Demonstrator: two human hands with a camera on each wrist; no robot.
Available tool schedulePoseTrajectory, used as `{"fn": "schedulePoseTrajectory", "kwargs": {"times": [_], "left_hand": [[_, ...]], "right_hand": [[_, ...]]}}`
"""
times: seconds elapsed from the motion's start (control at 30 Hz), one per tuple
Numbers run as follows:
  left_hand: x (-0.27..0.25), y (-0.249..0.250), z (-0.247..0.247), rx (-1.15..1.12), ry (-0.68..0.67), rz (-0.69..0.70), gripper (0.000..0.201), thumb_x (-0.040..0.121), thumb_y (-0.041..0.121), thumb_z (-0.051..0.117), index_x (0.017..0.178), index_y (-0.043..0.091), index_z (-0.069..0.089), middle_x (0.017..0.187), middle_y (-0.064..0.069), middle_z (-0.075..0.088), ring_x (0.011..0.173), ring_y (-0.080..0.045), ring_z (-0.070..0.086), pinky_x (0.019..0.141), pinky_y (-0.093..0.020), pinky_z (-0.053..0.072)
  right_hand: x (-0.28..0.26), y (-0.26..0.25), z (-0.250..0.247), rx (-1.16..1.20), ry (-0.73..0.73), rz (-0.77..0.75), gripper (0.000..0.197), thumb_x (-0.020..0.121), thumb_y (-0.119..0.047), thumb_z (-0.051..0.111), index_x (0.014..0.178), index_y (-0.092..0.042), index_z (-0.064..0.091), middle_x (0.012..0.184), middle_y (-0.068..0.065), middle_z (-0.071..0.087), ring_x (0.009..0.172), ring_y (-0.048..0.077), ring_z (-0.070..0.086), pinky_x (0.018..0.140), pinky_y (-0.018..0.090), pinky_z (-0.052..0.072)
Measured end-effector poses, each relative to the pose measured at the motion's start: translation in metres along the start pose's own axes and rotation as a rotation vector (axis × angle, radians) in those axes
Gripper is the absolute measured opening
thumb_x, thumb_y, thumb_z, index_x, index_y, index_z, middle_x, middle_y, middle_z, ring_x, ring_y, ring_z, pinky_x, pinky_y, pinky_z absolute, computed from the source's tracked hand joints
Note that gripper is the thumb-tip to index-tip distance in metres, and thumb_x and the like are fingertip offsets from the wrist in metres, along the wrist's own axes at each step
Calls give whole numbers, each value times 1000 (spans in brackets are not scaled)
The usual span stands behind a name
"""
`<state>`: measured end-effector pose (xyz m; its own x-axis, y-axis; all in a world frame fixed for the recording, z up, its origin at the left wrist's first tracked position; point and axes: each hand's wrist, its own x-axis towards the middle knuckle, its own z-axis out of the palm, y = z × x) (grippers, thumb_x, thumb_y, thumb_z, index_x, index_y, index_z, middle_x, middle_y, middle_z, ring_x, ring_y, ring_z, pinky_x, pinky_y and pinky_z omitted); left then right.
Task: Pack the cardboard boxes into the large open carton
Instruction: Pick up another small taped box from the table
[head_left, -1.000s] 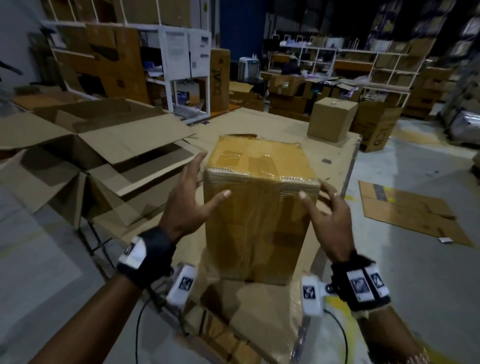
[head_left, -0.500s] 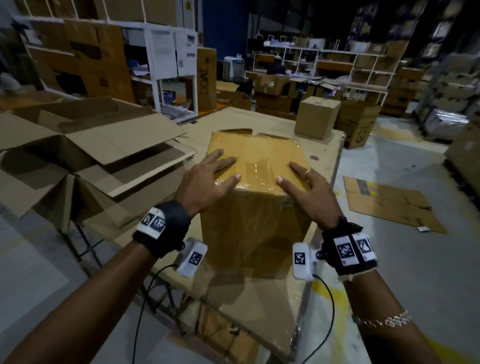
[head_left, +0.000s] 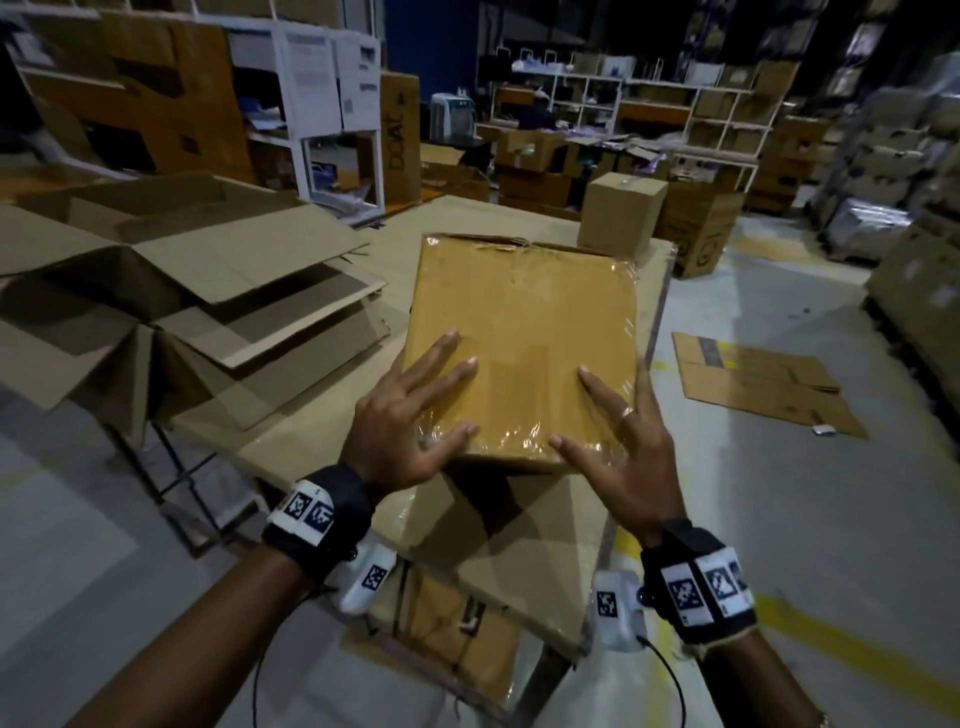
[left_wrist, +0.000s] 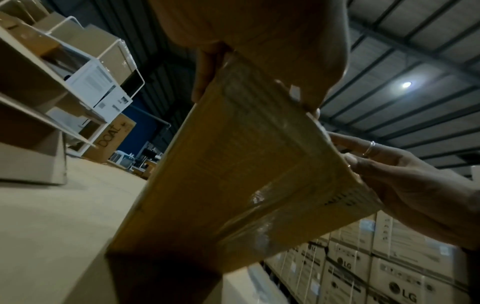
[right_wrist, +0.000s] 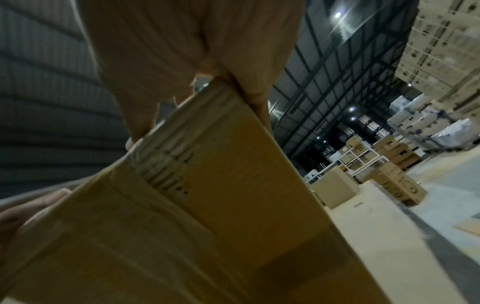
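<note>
Setting: warehouse floor with white shelving (head_left: 332, 104) and stacked cartons at the back; work happens at a cardboard-covered table (head_left: 322, 436).
Landmark: wrapped box (head_left: 524, 343), brown cardboard under glossy film, upright on the table at its near right side.
Left hand (head_left: 410, 421): fingers spread and nearly straight, laid flat on the top face of the wrapped box at its near left corner; thumb on the near edge. In the left wrist view the fingers (left_wrist: 207, 67) hook over the top edge.
Right hand (head_left: 618, 441): fingers spread flat on the top face at the near right corner, a ring on one finger; not curled round anything.
Large open carton (head_left: 171, 291): left of the wrapped box, flaps folded outward, its nearest flap lying just beside the box's left face.
Small sealed box (head_left: 621, 218): behind the wrapped box, at the table's far right corner, well apart from it.
Printed carton (head_left: 701, 234): on the floor behind and right of the wrapped box, past the table edge.
Flattened cardboard (head_left: 753, 379): on the floor to the right of the wrapped box.
Obstructions: between the wrapped box and the carton's mouth stand only the carton's own layered flaps.
</note>
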<state>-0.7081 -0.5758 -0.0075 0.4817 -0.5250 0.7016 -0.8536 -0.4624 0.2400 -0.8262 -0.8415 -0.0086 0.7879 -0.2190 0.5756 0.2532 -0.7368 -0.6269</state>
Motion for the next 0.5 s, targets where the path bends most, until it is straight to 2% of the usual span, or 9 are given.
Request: {"fn": "schedulePoseTrajectory", "kwargs": {"times": [0.13, 0.23, 0.3, 0.37, 0.5], "left_hand": [[-37, -4, 17, 66, -41, 36, 75, 88, 51, 76, 152, 20, 51, 168, -2, 33, 144, -41, 44, 98, -55, 56], [-68, -9, 40, 59, -116, 9, 72, 87, 45, 79, 151, 23, 52, 169, 2, 29, 144, -47, 41, 93, -60, 58], [-86, -13, 56, 47, -141, -17, 69, 87, 35, 81, 149, 24, 55, 169, 6, 29, 143, -47, 41, 94, -60, 58], [-101, -19, 70, 24, -159, -31, 64, 88, 34, 80, 147, 25, 57, 168, 9, 30, 143, -47, 41, 98, -60, 56], [-122, -32, 92, -19, -285, -57, 68, 95, 54, 69, 155, 32, 46, 168, 17, 26, 147, -42, 39, 107, -60, 49]], "right_hand": [[-31, 9, 14, -83, -41, 18, 97, 74, -46, 86, 155, -46, 32, 171, -4, -7, 156, 27, 15, 117, 54, 37], [-52, 23, 29, -162, -118, 78, 112, 72, -34, 90, 158, -50, 19, 169, -4, -15, 157, 30, 10, 116, 58, 36], [-63, 37, 40, -174, -153, 102, 114, 74, -25, 90, 158, -50, 17, 169, -2, -13, 156, 31, 13, 112, 62, 39], [-73, 51, 49, -185, -201, 138, 113, 78, -20, 88, 157, -54, 14, 169, -1, -10, 155, 33, 17, 110, 63, 42], [-91, 68, 62, -141, -248, 164, 107, 85, -10, 80, 156, -56, 14, 169, 2, 4, 157, 25, 11, 117, 52, 38]]}}
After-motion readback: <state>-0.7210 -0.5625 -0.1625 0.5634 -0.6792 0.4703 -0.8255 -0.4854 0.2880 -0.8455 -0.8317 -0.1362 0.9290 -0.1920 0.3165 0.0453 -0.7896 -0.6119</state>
